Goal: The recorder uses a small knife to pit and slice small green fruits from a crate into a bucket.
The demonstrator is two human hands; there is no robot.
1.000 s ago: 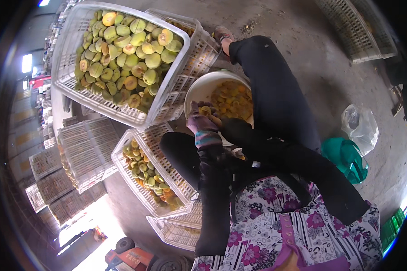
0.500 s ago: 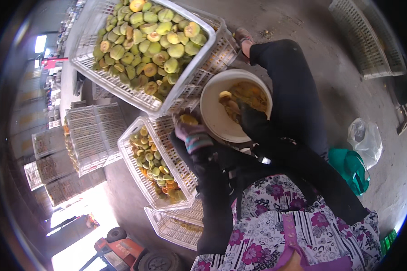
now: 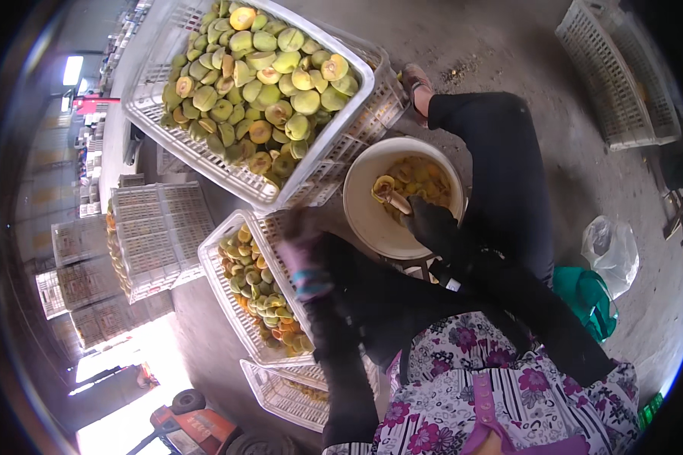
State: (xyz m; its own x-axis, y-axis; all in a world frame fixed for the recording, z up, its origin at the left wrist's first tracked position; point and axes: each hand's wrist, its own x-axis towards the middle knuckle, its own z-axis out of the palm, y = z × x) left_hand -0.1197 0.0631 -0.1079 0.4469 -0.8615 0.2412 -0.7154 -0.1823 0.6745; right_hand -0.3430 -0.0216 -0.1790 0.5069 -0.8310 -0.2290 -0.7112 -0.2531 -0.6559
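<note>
My right hand (image 3: 435,226), in a dark glove, is closed round a short wooden-handled tool (image 3: 397,202) over the white bucket (image 3: 354,203). A halved fruit (image 3: 382,186) is at the tool's far end; whether it is stuck on or only behind it I cannot tell. Yellowish fruit pieces (image 3: 421,176) lie in the bucket. My left hand (image 3: 302,239), in a pinkish glove with a teal cuff, is smeared by motion beside the rim of the smaller white crate (image 3: 216,292). Its fingers cannot be made out. That crate holds cut green and orange fruit halves (image 3: 259,284).
A large white crate (image 3: 322,125), heaped with green fruit halves (image 3: 281,80), stands beyond the bucket. Another crate (image 3: 273,398) is below the smaller one. Stacked crates (image 3: 163,235) and an orange vehicle (image 3: 197,432) are at left; a green bag (image 3: 584,299) and clear plastic bag (image 3: 611,250) at right.
My left hand has moved left, from beside the bucket to the smaller crate's rim; the yellow fruit half at it no longer shows. The right hand stays over the bucket, its tool now in plain sight.
</note>
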